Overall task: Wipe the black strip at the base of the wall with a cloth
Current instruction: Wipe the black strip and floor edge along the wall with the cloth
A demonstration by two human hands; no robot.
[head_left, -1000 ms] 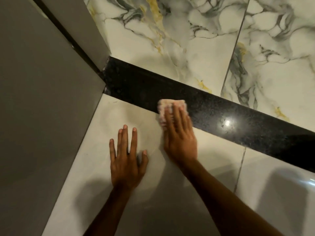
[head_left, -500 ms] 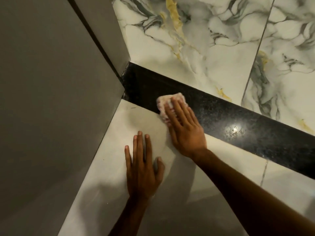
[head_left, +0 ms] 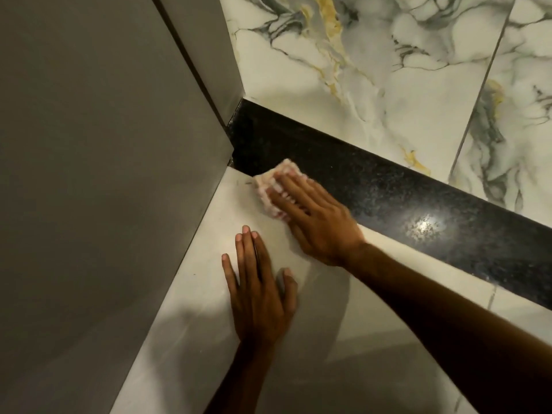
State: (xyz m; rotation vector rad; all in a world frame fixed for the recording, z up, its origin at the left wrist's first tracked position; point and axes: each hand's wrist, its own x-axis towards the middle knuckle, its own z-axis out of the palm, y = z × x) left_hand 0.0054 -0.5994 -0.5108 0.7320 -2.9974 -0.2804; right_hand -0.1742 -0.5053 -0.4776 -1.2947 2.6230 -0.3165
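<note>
Both hands are low at the corner of the room. Right hand [head_left: 316,218] lies flat, with the fingers stretched, and presses a small crumpled pale pink cloth [head_left: 273,186] under the fingertips; it is not closed around the cloth but holds it down by pressure. This cloth sits at the lower edge of the glossy black speckled stone strip [head_left: 388,192], partly on the strip and partly on the pale smooth floor tile [head_left: 203,294], near the corner where the strip meets the plain grey panel [head_left: 104,174]. I judge the flat hand is used so that the cloth keeps contact with the strip while it slides. Left hand [head_left: 258,294] is empty, open and spread on the floor tile, just beside the right one, probably to carry the weight of the body while the person leans forward. Above the strip stands the white marble-pattern wall with grey and yellow veins [head_left: 373,70]. I count two hands, one cloth, one black strip and one bright reflection of light on it.
</note>
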